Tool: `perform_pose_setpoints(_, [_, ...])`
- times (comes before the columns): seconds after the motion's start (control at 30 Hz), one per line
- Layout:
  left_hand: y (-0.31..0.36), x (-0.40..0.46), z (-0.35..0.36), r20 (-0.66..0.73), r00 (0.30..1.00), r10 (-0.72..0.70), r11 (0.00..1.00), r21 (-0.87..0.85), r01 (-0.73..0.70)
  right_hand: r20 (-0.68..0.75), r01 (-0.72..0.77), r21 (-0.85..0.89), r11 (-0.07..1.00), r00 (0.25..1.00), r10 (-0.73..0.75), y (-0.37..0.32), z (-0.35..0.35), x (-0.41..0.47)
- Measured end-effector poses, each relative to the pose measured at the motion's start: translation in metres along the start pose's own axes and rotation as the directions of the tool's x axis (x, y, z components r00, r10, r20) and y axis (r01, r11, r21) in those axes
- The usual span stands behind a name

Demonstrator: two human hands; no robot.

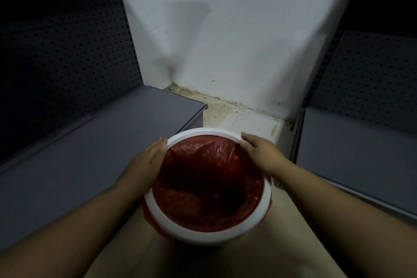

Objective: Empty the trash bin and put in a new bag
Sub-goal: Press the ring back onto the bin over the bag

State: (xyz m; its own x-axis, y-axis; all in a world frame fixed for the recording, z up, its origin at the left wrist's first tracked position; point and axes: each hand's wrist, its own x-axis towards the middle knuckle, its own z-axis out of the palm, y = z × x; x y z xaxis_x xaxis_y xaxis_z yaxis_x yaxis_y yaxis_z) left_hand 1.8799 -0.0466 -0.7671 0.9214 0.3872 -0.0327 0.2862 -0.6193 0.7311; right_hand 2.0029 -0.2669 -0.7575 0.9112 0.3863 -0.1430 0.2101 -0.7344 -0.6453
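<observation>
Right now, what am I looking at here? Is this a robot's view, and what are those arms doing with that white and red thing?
No robot here: this is a single picture from a camera worn on a person's head, looking down at their own bare arms. The left hand and right hand rest on opposite sides of a white ring, the rim of a round trash bin seen from above. Inside it is a red plastic bag, its edge tucked under the ring and peeking out on the outside. I cannot tell whether there is rubbish inside; the bag's inside is dark. The bin stands on a pale floor, in front of a white wall, between grey shelves with perforated back panels. The hands press or grip the rim; nothing else is held.
</observation>
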Motion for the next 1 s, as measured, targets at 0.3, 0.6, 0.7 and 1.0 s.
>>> perform_pose_setpoints(0.3, [-0.005,0.002,0.004,0.033,0.997,0.069,0.99,0.124,-0.072,-0.019,0.066,0.1,0.993,0.998,-0.064,0.003,0.01,-0.008])
perform_pose_setpoints(0.6, [-0.011,0.013,0.005,0.07,0.991,0.113,0.952,0.28,-0.128,-0.005,0.073,-0.101,0.992,0.997,-0.074,0.002,0.015,0.0])
perform_pose_setpoints(0.7, [-0.013,0.016,0.01,0.051,0.995,0.082,0.978,0.19,-0.09,-0.001,0.064,-0.131,0.989,0.998,-0.064,0.005,0.019,0.003])
perform_pose_setpoints(1.0, [-0.015,0.014,0.013,0.046,0.995,0.087,0.974,0.206,-0.095,0.03,0.106,-0.151,0.983,0.994,-0.102,0.004,0.019,0.0])
